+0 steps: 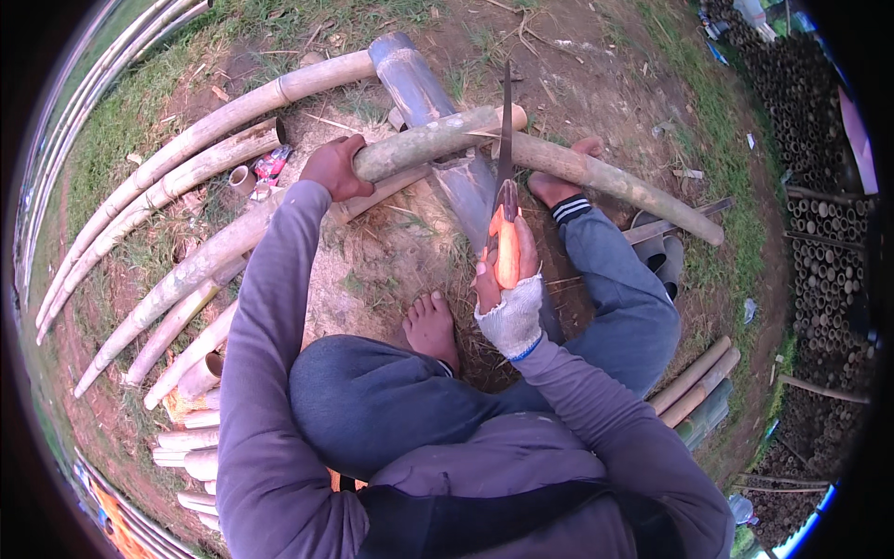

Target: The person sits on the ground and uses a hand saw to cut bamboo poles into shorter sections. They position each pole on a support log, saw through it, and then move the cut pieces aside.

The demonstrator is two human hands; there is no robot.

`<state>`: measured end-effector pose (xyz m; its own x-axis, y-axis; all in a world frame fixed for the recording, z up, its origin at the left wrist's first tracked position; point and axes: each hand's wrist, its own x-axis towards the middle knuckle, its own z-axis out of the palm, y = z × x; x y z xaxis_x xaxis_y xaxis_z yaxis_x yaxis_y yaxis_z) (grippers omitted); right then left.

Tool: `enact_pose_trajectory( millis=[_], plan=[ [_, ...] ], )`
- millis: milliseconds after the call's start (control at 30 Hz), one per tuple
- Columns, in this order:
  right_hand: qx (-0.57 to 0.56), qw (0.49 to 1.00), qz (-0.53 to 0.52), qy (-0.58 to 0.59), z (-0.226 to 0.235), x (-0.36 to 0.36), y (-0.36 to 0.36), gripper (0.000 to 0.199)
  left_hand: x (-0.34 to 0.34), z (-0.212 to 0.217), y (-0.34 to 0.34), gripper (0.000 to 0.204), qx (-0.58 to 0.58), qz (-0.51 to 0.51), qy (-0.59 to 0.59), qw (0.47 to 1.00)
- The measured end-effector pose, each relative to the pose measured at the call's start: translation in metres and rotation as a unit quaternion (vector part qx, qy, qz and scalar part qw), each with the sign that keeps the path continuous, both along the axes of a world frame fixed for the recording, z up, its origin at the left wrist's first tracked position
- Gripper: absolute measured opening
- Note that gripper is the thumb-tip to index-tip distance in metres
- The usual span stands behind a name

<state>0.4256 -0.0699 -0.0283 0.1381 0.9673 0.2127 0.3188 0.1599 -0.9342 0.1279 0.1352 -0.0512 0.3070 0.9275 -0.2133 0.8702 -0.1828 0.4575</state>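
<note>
My left hand (pixel 335 170) is wrapped round a long pale bamboo pole (pixel 419 144) that runs from the lower left up to the middle. Beneath its right end lies a thick grey bamboo log (pixel 410 79), set crosswise on the ground. My right hand (pixel 510 289), in a white fingerless glove, grips the orange handle of a hand saw (pixel 506 140). The dark blade points away from me and crosses the pole close to its right end. Another bamboo length (pixel 624 179) slopes down to the right from there; whether the two pieces are joined I cannot tell.
Several bamboo poles (pixel 186 182) lie on the left, with cut lengths (pixel 191 438) below them. A second blade-like tool (pixel 684 219) and dark footwear (pixel 666 261) lie beyond my right leg. More lengths (pixel 694 377) rest at right; stacked bamboo (pixel 829 224) lines the far right.
</note>
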Motion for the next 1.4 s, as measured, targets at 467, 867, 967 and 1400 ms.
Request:
enact_pose_trajectory(
  millis=[467, 867, 967, 1400],
  plan=[
    [-0.011, 0.989, -0.048, 0.139, 0.009, 0.031, 0.102, 0.060, -0.008, 0.003, 0.006, 0.073, 0.004, -0.023, -0.003, 1.000],
    [0.092, 0.973, 0.059, -0.205, -0.002, 0.108, 0.010, 0.066, 0.001, 0.000, -0.020, 0.084, 0.155, -0.040, 0.039, 0.986],
    [0.084, 0.951, 0.094, -0.281, -0.038, 0.126, 0.024, 0.063, 0.003, -0.004, -0.025, 0.085, 0.197, -0.028, 0.058, 0.978],
    [0.000, 0.916, -0.010, -0.400, -0.054, 0.196, 0.201, 0.061, 0.012, 0.000, -0.025, 0.088, 0.107, -0.041, 0.074, 0.991]
  ],
)
